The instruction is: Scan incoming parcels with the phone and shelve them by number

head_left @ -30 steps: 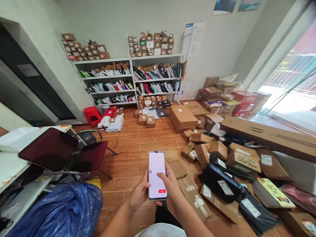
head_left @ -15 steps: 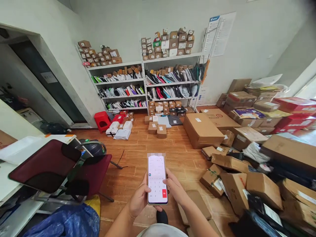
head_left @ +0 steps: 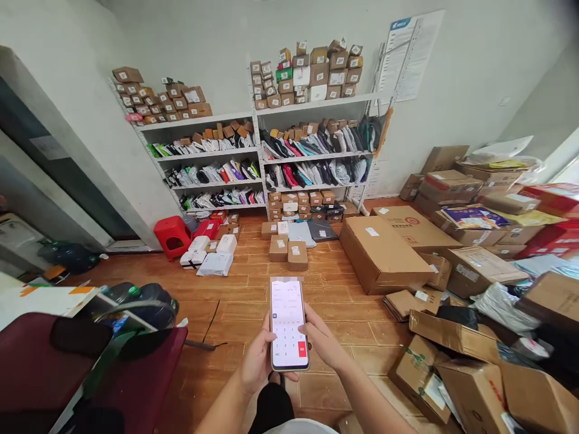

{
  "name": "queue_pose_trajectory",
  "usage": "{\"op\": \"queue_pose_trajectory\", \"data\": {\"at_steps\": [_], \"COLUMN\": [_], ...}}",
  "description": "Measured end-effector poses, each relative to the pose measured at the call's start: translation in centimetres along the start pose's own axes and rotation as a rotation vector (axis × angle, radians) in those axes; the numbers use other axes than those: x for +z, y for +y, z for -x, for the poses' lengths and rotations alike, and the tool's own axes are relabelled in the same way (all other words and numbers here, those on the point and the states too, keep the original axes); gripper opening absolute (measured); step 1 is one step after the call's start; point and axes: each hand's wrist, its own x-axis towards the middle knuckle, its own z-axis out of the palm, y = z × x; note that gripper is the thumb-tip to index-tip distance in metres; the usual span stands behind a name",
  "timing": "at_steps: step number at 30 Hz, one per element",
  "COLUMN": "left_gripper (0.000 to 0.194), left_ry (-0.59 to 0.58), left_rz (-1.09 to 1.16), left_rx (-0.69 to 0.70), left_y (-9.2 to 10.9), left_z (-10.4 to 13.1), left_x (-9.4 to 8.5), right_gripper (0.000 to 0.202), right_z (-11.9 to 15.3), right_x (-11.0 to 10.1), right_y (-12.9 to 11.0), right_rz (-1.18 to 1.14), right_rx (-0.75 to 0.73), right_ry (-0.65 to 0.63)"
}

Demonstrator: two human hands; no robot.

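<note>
A smartphone (head_left: 288,322) is held upright in front of me at the lower middle. Its lit screen shows a number keypad with a red key at the lower right. My left hand (head_left: 257,360) grips its left edge, the thumb lying over the left column of keys. On the other side my right hand (head_left: 322,339) clasps the right edge, with its thumb at the upper right of the keypad. Fingers of both hands are partly hidden behind the phone.
White metal shelves (head_left: 212,150) packed with parcels line the wall. Large cardboard boxes (head_left: 384,250) and heaped packages stand to the right. A dark red chair (head_left: 131,380) is at the left, a red stool (head_left: 173,235) beyond it. Small parcels (head_left: 297,254) lie on the floor ahead.
My view has moved forward, so the shelves and boxes look nearer and the chair has slid toward the lower left. Both hands still hold the phone; the left thumb has shifted up the keypad.
</note>
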Motion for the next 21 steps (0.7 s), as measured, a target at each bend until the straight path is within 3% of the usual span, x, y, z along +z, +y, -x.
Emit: {"op": "queue_pose_trajectory", "data": {"at_steps": [3, 8, 13, 17, 21], "left_gripper": [0.087, 0.085, 0.098, 0.09, 0.089], "left_ry": [-0.021, 0.11, -0.04, 0.025, -0.12], "left_rz": [-0.021, -0.097, -0.111, -0.13, -0.068], "left_rx": [-0.022, -0.038, -0.149, -0.209, -0.273], "left_y": [2.8, 8.3, 13.3, 14.9, 15.5], "left_z": [-4.6, -12.1, -18.4, -23.4, -28.8], "left_x": [-2.3, -5.4, -7.5, -8.3, -8.9], "right_gripper": [0.043, 0.067, 0.078, 0.073, 0.068], "right_z": [-5.0, -13.0, -18.9, -22.4, -25.3], "right_x": [-1.2, -2.8, -4.3, -6.6, -9.7], "right_y": [-0.1, -0.8, -1.2, -1.7, -2.4], "right_rz": [-0.001, -0.026, -0.027, -0.058, -0.076], "right_rx": [-0.026, -0.09, -0.082, -0.093, -0.082], "right_ry": [0.016, -0.036, -0.011, 0.098, 0.195]}}
